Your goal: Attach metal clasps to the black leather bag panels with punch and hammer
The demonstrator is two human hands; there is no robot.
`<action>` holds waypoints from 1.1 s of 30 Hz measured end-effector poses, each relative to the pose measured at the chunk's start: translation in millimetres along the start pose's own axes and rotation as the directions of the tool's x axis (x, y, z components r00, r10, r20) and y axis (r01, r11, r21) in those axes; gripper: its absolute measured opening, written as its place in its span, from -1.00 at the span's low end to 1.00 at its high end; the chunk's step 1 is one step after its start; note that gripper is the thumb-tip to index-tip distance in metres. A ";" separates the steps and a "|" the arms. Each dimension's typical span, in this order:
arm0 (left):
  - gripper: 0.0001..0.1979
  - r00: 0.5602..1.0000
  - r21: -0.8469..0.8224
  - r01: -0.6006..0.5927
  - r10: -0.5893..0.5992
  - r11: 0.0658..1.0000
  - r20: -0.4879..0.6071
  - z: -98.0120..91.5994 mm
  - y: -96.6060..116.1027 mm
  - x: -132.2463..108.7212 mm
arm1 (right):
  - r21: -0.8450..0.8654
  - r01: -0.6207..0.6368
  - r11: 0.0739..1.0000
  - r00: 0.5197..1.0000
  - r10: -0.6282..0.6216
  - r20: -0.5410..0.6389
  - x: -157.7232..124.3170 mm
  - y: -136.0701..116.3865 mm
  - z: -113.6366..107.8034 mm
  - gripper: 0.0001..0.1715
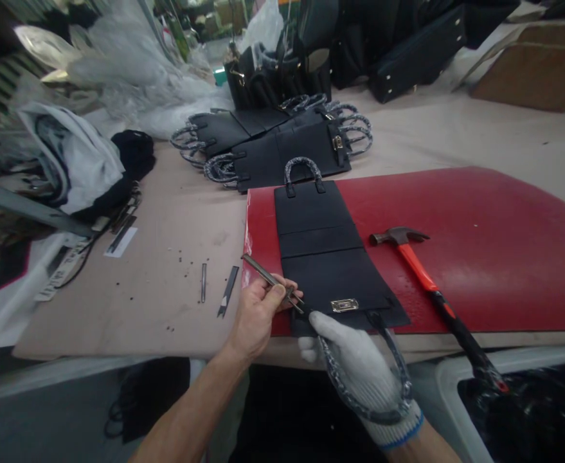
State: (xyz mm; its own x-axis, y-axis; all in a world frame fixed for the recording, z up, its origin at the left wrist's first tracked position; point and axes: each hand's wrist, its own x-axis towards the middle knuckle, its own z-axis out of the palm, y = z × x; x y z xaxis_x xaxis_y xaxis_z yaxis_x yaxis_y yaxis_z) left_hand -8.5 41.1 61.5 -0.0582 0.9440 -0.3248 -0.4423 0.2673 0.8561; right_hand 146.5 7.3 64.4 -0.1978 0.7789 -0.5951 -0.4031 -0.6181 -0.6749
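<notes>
Two grips (259,314) (357,360) at one black bag (323,270)

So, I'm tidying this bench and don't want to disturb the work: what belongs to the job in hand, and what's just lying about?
Seemingly in the job:
black bag panel, by the gloved right hand
metal tool in the bare left hand
red mat under the panel
hammer, partly on the mat

Probably just lying about:
clear plastic sheeting
dark cloth
brown item, far right

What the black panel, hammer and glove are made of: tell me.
Black panel: smooth, matte, creased, perhaps leather or imitation.
Hammer: grey, dully shining metal head; smooth orange-and-black grip, perhaps rubber.
Glove: matte knit, perhaps cotton; its cuff is ribbed.
</notes>
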 end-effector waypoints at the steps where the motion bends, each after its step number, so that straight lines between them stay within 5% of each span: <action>1: -0.56 0.999 -0.002 -0.038 0.038 0.999 -0.009 0.6 1.7 0.8 | -0.017 0.021 1.000 1.000 -0.020 0.023 1.0 -0.8 1.0 -0.60; 5: -0.64 0.990 0.033 -0.129 0.127 0.991 0.054 1.8 5.6 4.4 | -0.011 0.158 0.987 0.984 -0.156 0.090 10.1 -5.4 3.5 -0.67; 12: -0.63 0.995 -0.087 0.021 -0.012 0.996 0.099 2.4 14.6 -1.4 | 0.051 0.216 0.975 0.975 -0.218 0.043 8.6 -4.7 -5.6 -0.43; 24: -0.75 0.978 -0.027 -0.107 0.110 0.994 0.177 1.8 15.3 -12.3 | 0.081 0.231 0.970 0.970 -0.236 0.058 8.9 0.6 -17.3 -0.58; 33: -0.67 0.992 -0.039 -0.040 0.044 0.998 0.119 5.6 15.9 -13.3 | 0.110 0.239 0.965 0.965 -0.249 0.088 5.4 -2.6 -15.3 -0.61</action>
State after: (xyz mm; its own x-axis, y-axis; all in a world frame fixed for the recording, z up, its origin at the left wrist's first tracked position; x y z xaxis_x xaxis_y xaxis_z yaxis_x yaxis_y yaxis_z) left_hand -9.7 33.9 81.7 0.0288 0.9712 -0.2365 -0.4741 0.2216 0.8522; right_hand 160.1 11.5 56.3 -0.1692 0.9144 -0.3678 -0.5342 -0.3987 -0.7454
